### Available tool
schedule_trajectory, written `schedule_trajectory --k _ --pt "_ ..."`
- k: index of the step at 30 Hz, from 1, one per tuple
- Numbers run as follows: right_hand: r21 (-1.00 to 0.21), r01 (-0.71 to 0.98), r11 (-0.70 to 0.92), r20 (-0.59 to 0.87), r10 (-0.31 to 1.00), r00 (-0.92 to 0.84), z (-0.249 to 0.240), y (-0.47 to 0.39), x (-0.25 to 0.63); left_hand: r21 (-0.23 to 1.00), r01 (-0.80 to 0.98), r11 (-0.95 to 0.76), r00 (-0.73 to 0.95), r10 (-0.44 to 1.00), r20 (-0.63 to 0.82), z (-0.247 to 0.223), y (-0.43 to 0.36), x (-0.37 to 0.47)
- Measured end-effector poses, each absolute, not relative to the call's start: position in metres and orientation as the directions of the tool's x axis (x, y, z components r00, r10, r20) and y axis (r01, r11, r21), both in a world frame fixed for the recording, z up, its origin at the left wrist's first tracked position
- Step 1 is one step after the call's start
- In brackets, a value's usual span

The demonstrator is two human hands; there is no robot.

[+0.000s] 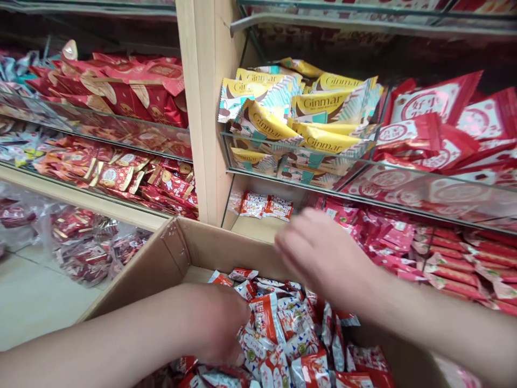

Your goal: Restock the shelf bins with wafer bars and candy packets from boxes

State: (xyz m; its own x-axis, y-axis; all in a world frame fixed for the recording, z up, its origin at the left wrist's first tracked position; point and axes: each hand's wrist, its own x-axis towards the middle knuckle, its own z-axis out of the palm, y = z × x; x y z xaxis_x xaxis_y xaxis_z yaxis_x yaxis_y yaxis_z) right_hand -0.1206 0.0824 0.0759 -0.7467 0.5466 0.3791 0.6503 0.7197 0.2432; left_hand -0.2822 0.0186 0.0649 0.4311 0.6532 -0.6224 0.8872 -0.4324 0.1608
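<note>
A cardboard box [226,245] holds many small red and white wrapped packets [283,328]. Inside it at the left, my left hand [220,323] reaches down among the packets with its fingers curled; whatever it may grip is hidden. My right hand [315,248] is blurred, above the far right side of the box and in front of the lowest shelf compartment, its fingers bent and their tips unclear. In that compartment, a few matching red and white packets [266,207] lie at the back left on the pale shelf board.
Shelves behind hold yellow Ginmar packets [323,108], red and white packets [428,118] and pink packets [383,231]. A wooden upright [205,108] divides the shelves. Plastic bags of packets [84,242] stand on the tiled floor at left. Glass fronts edge the shelves.
</note>
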Motion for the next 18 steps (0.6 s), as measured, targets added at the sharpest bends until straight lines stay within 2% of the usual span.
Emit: schedule_trajectory --k 2,3,4,7,10,13,15,16,18 --pt "0.201 0.473 0.858 0.343 0.391 -0.854 0.054 0.040 -0.104 0.150 0.888 -0.435 0.430 0.670 -0.605 0.067 0.021 -0.283" --pt "0.138 0.373 0.918 0.251 0.332 -0.909 0.039 0.024 -0.100 0.146 0.890 -0.432 0.428 0.681 -0.594 0.067 0.023 -0.284" --pt "0.060 0.340 0.939 0.137 0.329 -0.934 0.023 0.012 -0.099 0.145 0.891 -0.431 0.429 0.690 -0.583 0.066 0.024 -0.285" --pt "-0.095 0.402 0.910 -0.139 0.388 -0.911 -0.021 -0.001 -0.107 0.161 0.887 -0.433 0.444 0.702 -0.557 0.060 0.025 -0.287" --pt "-0.218 0.478 0.851 -0.296 0.409 -0.863 -0.036 0.004 -0.118 0.204 0.888 -0.412 0.450 0.685 -0.573 0.056 0.023 -0.288" --pt "-0.311 0.453 0.835 -0.282 0.374 -0.884 -0.025 0.006 -0.120 0.214 0.893 -0.395 0.440 0.668 -0.601 0.058 0.021 -0.286" --pt "-0.380 0.390 0.839 -0.185 0.344 -0.920 -0.013 0.005 -0.116 0.257 0.875 -0.410 0.478 0.655 -0.586 0.064 0.021 -0.285" --pt "-0.432 0.371 0.822 -0.115 0.358 -0.927 -0.007 0.005 -0.113 0.311 0.857 -0.412 0.515 0.646 -0.563 0.067 0.022 -0.285" --pt "-0.561 0.372 0.739 0.055 0.482 -0.874 0.003 0.006 -0.106 0.497 0.774 -0.393 0.624 0.607 -0.492 0.074 0.024 -0.286"
